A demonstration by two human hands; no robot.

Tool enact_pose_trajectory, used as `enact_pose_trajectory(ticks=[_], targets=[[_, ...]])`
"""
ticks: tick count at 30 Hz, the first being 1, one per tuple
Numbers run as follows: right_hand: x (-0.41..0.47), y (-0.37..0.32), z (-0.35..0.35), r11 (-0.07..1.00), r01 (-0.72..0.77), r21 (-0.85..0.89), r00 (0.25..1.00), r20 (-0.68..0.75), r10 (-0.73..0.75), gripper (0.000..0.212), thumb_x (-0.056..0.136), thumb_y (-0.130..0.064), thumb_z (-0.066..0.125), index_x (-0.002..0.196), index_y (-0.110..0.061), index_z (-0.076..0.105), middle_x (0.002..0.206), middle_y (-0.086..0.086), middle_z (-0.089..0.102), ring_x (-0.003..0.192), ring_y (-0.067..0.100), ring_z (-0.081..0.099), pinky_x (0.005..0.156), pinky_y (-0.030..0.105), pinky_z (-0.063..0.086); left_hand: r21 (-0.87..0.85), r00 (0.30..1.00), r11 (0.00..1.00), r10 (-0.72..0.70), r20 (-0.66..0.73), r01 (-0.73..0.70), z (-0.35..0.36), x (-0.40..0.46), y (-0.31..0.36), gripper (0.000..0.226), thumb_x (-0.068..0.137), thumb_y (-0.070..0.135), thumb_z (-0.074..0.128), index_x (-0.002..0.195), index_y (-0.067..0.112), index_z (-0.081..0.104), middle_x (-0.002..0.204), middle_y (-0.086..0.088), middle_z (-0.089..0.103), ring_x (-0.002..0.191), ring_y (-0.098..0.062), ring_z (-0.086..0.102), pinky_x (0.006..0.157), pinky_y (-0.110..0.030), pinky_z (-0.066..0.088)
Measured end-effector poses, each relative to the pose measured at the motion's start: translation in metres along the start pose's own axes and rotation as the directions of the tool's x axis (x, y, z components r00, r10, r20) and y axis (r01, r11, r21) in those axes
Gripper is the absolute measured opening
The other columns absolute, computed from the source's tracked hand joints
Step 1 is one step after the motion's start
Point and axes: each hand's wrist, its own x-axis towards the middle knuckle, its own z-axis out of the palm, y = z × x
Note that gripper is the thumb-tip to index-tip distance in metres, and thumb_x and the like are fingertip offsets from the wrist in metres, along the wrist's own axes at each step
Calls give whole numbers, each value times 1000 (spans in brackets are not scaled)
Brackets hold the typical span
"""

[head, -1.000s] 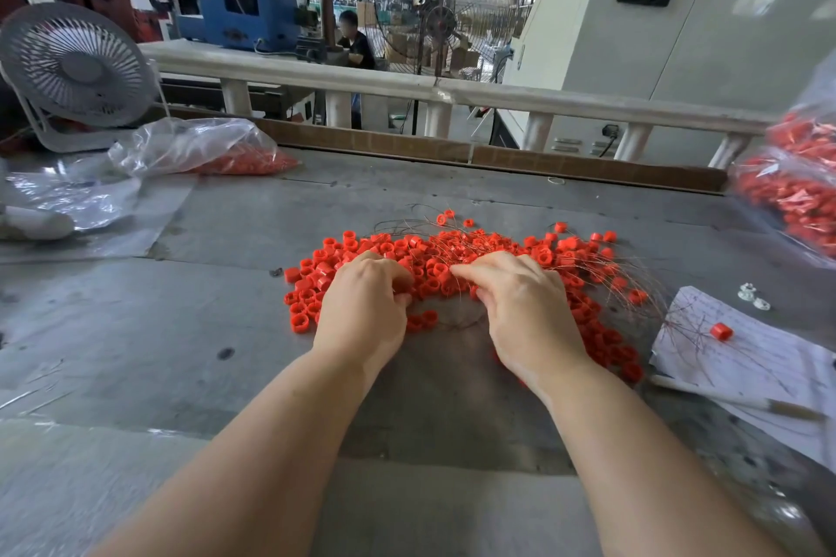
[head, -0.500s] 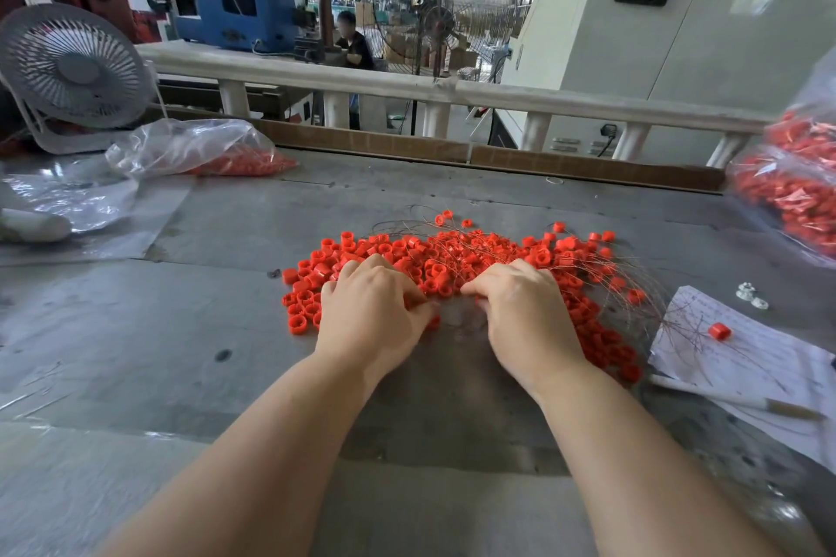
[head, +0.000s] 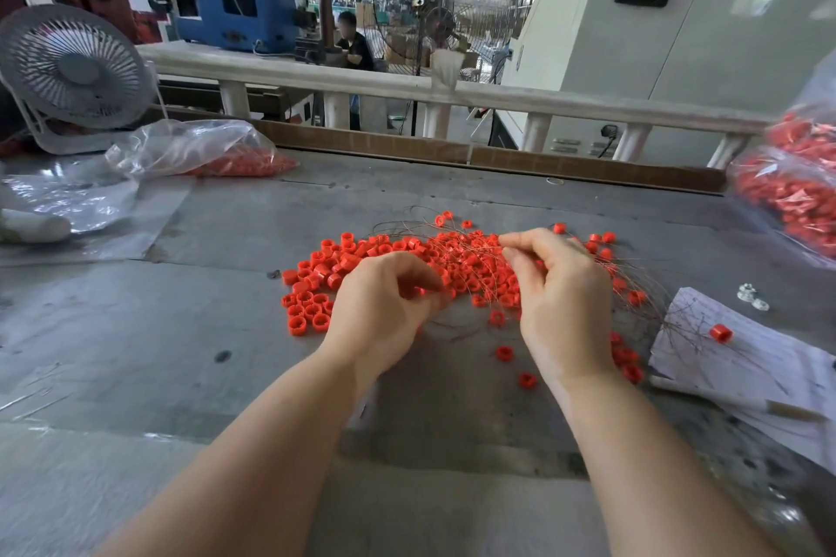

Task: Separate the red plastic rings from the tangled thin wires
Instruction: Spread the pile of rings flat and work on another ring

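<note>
Head view: the right hand [head: 558,285] is raised over the middle of the pile, its thumb and forefinger pinched on a bunch of thin wires [head: 475,256] that are drawn up off the table. The left hand [head: 384,308] is held just beside it, fingers curled inward; something small and red appears to be nipped at the fingertips, though it cannot be told for certain.

The step in hand is judged to be the lifting of the wires so that the rings can be shaken or stripped away. It would be done well if the wires were kept taut and raised slowly, while caught rings were slid along a strand to its free end instead of being tugged sideways, since strands this fine are likely to kink and knot tighter under a jerk.

The red plastic rings [head: 316,280] are spread in a loose heap under and to either side of the hands; they are short, stubby cylinders with ribbed outer walls and an open bore, bright and smooth-looking. A few are scattered nearer the wrists. The wires are hair-thin, dark and springy, fanned out toward a sheet of paper [head: 746,357] on the right, on which one ring is lying. The table [head: 181,353] is grey, scuffed and dull. A clear plastic bag [head: 190,149] holding more red parts is lying at the far left.
</note>
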Motion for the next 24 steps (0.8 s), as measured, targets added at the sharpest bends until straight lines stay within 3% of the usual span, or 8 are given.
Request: enact_pose_trajectory(ticks=[3, 8, 12, 16, 21, 24], targets=[[2, -2, -2, 998, -42, 45, 996, -74, 45, 9, 89, -7, 61, 90, -6, 70, 78, 4, 68, 70, 18, 58, 65, 22, 40, -382, 992, 915, -120, 46, 128, 0, -1, 3, 19, 73, 5, 77, 70, 21, 67, 67, 7, 66, 61, -4, 59, 59, -14, 47], [4, -6, -5, 992, -58, 110, 980, -184, 78, 12, 89, -7, 60, 91, -3, 71, 79, 0, 68, 73, 17, 64, 68, 20, 46, -640, 977, 739, -168, 130, 212, -4, -2, 8, 16, 80, -2, 67, 75, 13, 66, 62, 1, 65, 55, -4, 60, 52, -14, 48], [7, -7, -10, 979, -88, 184, 937, -318, 144, 14, 90, -9, 59, 95, -5, 71, 84, -5, 67, 74, 11, 63, 70, 10, 45, -699, 971, 673, -172, 167, 240, -4, -1, 10, 14, 83, -2, 63, 78, 11, 64, 72, -5, 65, 61, -7, 62, 54, -18, 52], [7, -8, -10, 978, -71, 198, 932, -336, 136, 15, 90, -10, 58, 94, -4, 71, 83, -1, 68, 74, 12, 64, 70, 10, 45, -706, 967, 661, -162, 196, 254, -4, -2, 10, 14, 85, -2, 62, 79, 11, 63, 72, -6, 67, 62, -11, 63, 55, -19, 52], [5, -10, -7, 977, -62, 205, 958, -263, 116, 18, 91, -9, 54, 99, -6, 70, 82, -4, 66, 74, 6, 63, 71, 14, 46, -693, 970, 679, -153, 190, 243, -4, -2, 11, 16, 85, -3, 61, 80, 12, 65, 69, -4, 67, 61, -12, 63, 54, -18, 52], [3, -10, -6, 983, -52, 178, 971, -222, 91, 21, 91, -7, 53, 106, -7, 69, 82, 1, 67, 79, 18, 65, 76, 29, 49, -691, 971, 682, -155, 184, 239, -3, -2, 12, 16, 86, -3, 60, 82, 11, 66, 70, -4, 67, 59, -10, 62, 54, -18, 52]])
